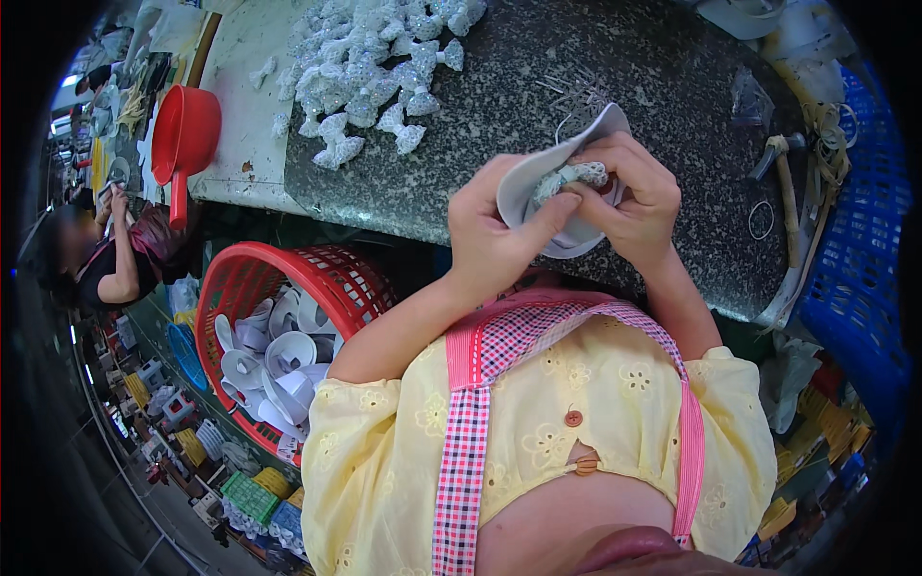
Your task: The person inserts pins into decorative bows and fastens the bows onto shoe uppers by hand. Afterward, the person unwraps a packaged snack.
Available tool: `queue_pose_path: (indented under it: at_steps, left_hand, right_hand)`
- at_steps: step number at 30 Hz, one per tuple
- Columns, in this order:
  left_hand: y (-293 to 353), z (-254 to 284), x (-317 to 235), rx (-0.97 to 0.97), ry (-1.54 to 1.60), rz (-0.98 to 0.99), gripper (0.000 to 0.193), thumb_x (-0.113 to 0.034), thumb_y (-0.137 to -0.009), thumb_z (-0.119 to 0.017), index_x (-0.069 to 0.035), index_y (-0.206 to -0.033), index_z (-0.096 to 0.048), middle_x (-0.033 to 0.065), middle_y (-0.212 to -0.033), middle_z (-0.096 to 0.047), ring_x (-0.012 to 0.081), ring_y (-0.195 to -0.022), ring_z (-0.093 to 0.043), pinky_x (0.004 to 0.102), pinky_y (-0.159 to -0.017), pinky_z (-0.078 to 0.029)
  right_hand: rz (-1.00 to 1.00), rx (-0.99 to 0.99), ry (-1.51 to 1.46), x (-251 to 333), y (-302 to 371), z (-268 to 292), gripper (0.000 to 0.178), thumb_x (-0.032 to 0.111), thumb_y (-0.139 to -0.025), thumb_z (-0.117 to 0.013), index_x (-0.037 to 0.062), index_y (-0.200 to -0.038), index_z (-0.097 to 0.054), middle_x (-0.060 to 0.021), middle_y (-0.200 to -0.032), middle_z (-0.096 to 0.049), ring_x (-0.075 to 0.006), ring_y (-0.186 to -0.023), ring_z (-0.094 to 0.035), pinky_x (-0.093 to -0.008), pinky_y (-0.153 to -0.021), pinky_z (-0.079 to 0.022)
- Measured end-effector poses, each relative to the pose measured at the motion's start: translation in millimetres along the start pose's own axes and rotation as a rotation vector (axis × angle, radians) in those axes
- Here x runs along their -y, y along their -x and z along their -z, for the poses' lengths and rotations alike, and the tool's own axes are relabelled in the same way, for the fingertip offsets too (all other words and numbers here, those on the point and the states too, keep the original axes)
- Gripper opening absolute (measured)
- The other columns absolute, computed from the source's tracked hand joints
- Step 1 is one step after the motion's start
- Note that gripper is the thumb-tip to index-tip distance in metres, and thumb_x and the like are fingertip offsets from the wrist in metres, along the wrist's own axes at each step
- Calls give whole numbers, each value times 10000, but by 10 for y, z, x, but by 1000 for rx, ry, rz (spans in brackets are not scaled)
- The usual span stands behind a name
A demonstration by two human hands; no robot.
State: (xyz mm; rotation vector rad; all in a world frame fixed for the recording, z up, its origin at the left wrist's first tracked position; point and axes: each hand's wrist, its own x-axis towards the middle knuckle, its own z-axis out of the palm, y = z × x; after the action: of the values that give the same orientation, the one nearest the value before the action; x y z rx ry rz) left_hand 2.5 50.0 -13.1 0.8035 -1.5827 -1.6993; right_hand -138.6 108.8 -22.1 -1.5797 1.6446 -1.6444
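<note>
My left hand (485,216) is closed round the left side of a white curved piece (521,184) that looks like a shoe part. On its other side my right hand (639,192) is closed too, fingers bent over the rim. A glittery white bow (584,173) lies against the hollow of the piece, between my two thumbs. Parts of the bow and piece are hidden by my fingers. Beyond my hands, thin metal pins or wires (581,94) lie on the speckled dark tabletop (509,72). A heap of similar glittery bows (375,67) sits to the far left.
Below the table's edge at left stands a red basket (360,278) of white curved pieces. A red dipper (187,130) rests at the table's left. On the right are a hammer (786,182) and a blue crate (860,259). Another person (120,254) sits at far left.
</note>
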Motion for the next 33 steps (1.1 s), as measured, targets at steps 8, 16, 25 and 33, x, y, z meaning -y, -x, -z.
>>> queue_pose_path:
  at_steps: [8, 16, 25, 33]
  left_hand:
    - [59, -31, -51, -22, 136, 136, 249, -7, -747, -634, -1, -995, -616, 88, -991, -607, 135, -877, -575, 235, -753, -449]
    - [-7, 17, -114, 137, 88, -83, 299, 59, -727, -629, -5, -1017, -587, 67, -1033, -548, 140, -941, -549, 252, -789, -448]
    - [-10, 32, -148, 43, -311, -582, 337, -15, -610, -700, -17, -940, -630, 140, -940, -608, 222, -803, -618, 260, -668, -491]
    - [16, 67, -179, -30, -410, -811, 379, -13, -563, -688, -26, -938, -635, 129, -895, -602, 225, -744, -617, 271, -602, -504]
  right_hand:
    - [88, -9, 48, -15, -23, 17, 159, -13, -616, -679, 7, -750, -597, -54, -686, -559, -118, -548, -536, -216, -461, -405]
    - [203, -81, 186, 45, -192, 154, 333, 89, -546, -761, 28, -825, -589, -55, -728, -538, -199, -682, -533, -304, -593, -424]
    - [558, 15, 48, 103, -264, 228, 319, 135, -606, -725, 37, -850, -545, -95, -796, -612, -236, -691, -585, -311, -580, -464]
    - [618, 30, 107, 185, -181, 229, 273, 134, -614, -702, 65, -748, -474, -108, -768, -626, -216, -619, -590, -275, -488, -454]
